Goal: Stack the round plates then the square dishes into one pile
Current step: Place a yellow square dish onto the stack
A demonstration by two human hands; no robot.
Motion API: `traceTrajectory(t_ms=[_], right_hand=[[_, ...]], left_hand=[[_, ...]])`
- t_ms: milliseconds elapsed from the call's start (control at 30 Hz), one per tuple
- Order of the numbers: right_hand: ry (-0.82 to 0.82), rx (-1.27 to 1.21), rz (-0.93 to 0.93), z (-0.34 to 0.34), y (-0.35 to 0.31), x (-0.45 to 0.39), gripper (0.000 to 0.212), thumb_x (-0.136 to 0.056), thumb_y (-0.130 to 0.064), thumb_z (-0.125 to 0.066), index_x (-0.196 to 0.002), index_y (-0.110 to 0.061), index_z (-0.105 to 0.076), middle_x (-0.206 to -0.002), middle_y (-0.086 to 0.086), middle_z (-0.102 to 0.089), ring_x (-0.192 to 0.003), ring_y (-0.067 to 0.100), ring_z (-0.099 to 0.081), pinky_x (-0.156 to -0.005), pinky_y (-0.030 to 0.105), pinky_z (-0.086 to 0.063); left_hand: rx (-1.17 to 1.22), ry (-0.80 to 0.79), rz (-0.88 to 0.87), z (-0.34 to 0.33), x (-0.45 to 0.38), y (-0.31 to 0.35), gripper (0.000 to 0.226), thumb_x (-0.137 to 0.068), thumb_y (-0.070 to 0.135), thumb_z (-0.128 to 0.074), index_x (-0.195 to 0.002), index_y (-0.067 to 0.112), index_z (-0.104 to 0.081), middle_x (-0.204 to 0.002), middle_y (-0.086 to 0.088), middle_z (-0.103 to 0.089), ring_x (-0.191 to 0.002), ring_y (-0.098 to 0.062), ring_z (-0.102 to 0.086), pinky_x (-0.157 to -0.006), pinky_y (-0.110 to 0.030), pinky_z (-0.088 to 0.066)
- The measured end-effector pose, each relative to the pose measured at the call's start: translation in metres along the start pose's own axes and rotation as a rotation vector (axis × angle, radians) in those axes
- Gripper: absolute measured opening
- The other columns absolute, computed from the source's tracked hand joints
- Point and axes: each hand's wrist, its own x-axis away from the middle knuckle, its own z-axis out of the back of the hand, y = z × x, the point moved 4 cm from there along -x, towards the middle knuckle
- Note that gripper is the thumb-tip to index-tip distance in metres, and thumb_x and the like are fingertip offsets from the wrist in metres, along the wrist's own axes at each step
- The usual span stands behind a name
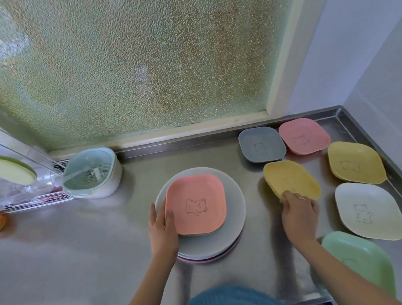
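Observation:
A pile of round plates (234, 213), grey on top and pink beneath, stands mid-counter. On it lies a salmon square dish (197, 204) with a bear drawing. My left hand (162, 228) rests against that dish's left edge and the pile's rim. My right hand (298, 212) grips the near edge of a yellow square dish (290, 179), tilted up off the counter. More square dishes lie to the right: grey (261, 144), pink (303, 135), yellow (355, 162), white (369, 211), green (359, 257).
The steel counter (79, 241) has a raised lip at back and right. A pale green lidded container (92, 173) and a wire rack (37, 199) holding a green sponge stand at the left. Frosted glass rises behind. A blue garment shows at the bottom.

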Motion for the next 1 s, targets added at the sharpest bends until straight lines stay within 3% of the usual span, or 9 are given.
traceTrajectory(t_ms=[67, 167, 300, 400, 533, 700, 833, 933, 1000], right_hand=[[0.112, -0.086, 0.043, 0.01, -0.014, 0.004, 0.015, -0.085, -0.001, -0.054, -0.084, -0.012, -0.063, -0.08, 0.009, -0.068, -0.085, 0.032, -0.062, -0.09, 0.042, -0.035], [0.181, -0.352, 0.199, 0.02, -0.043, 0.008, 0.016, -0.085, -0.001, -0.053, -0.091, -0.005, -0.067, -0.099, 0.015, -0.068, -0.106, 0.032, -0.058, -0.098, 0.047, -0.042], [0.078, -0.575, 0.538, 0.025, -0.095, 0.018, 0.01, -0.086, -0.001, -0.056, -0.089, -0.005, -0.065, -0.105, 0.008, -0.065, -0.121, 0.02, -0.048, -0.106, 0.016, -0.032], [-0.013, -0.555, 0.758, 0.017, -0.12, 0.031, 0.013, -0.084, 0.005, -0.058, -0.088, -0.007, -0.062, -0.107, 0.008, -0.066, -0.125, 0.018, -0.045, -0.106, 0.024, -0.037], [-0.098, -0.462, 0.875, 0.007, -0.126, 0.051, 0.017, -0.089, -0.007, -0.047, -0.093, -0.009, -0.063, -0.109, 0.008, -0.067, -0.126, 0.019, -0.045, -0.102, 0.03, -0.042], [-0.285, -0.368, 0.835, 0.003, -0.123, 0.062, 0.022, -0.091, -0.018, -0.044, -0.101, -0.013, -0.063, -0.124, 0.003, -0.062, -0.133, 0.014, -0.036, -0.107, 0.029, -0.035], [-0.316, -0.369, 0.75, 0.007, -0.127, 0.062, 0.027, -0.09, -0.036, -0.043, -0.105, -0.021, -0.06, -0.137, -0.005, -0.052, -0.138, 0.006, -0.026, -0.115, 0.034, -0.022], [-0.351, -0.433, 0.573, 0.006, -0.127, 0.055, 0.044, -0.092, -0.046, -0.033, -0.132, -0.029, -0.042, -0.151, -0.011, -0.03, -0.142, 0.002, -0.013, -0.118, 0.032, -0.009], [-0.418, -0.457, 0.48, -0.001, -0.127, 0.051, 0.056, -0.093, -0.049, -0.031, -0.144, -0.027, -0.025, -0.155, -0.011, -0.017, -0.142, 0.001, -0.008, -0.118, 0.033, -0.015]], left_hand=[[0.001, 0.003, 0.006, 0.0, 0.0, 0.0, 0.043, -0.099, 0.024, -0.037, -0.142, 0.027, -0.039, -0.159, 0.001, -0.012, -0.145, -0.017, -0.017, -0.114, -0.035, -0.018], [0.01, -0.002, 0.003, 0.0, 0.001, 0.0, 0.042, -0.099, 0.024, -0.037, -0.141, 0.028, -0.04, -0.159, 0.002, -0.012, -0.145, -0.017, -0.017, -0.114, -0.036, -0.018], [0.072, -0.007, 0.017, 0.0, 0.0, 0.002, 0.041, -0.099, 0.023, -0.039, -0.14, 0.027, -0.042, -0.159, 0.002, -0.012, -0.145, -0.017, -0.018, -0.114, -0.036, -0.019], [0.085, 0.0, 0.038, 0.001, -0.001, 0.002, 0.041, -0.099, 0.025, -0.04, -0.14, 0.025, -0.042, -0.159, 0.002, -0.012, -0.145, -0.018, -0.019, -0.116, -0.037, -0.019], [0.169, -0.001, 0.035, 0.003, 0.001, 0.004, 0.039, -0.096, 0.025, -0.041, -0.134, 0.025, -0.049, -0.159, 0.002, -0.014, -0.144, -0.013, -0.018, -0.113, -0.033, -0.022], [0.273, 0.054, 0.077, 0.007, 0.014, 0.011, 0.037, -0.099, 0.016, -0.032, -0.131, 0.011, -0.052, -0.157, 0.001, -0.022, -0.14, -0.013, -0.028, -0.096, -0.022, -0.022], [0.355, 0.13, 0.13, 0.013, 0.017, 0.006, 0.039, -0.098, 0.031, -0.038, -0.131, 0.02, -0.054, -0.148, 0.003, -0.041, -0.137, -0.015, -0.037, -0.113, -0.031, -0.026], [0.311, 0.133, 0.041, 0.014, 0.016, 0.01, 0.034, -0.098, 0.029, -0.041, -0.128, 0.027, -0.057, -0.137, 0.007, -0.053, -0.129, -0.01, -0.045, -0.111, -0.033, -0.032], [0.22, 0.106, -0.025, 0.011, 0.017, 0.014, 0.034, -0.099, 0.023, -0.04, -0.129, 0.027, -0.055, -0.138, 0.005, -0.051, -0.129, -0.011, -0.043, -0.105, -0.028, -0.033]])
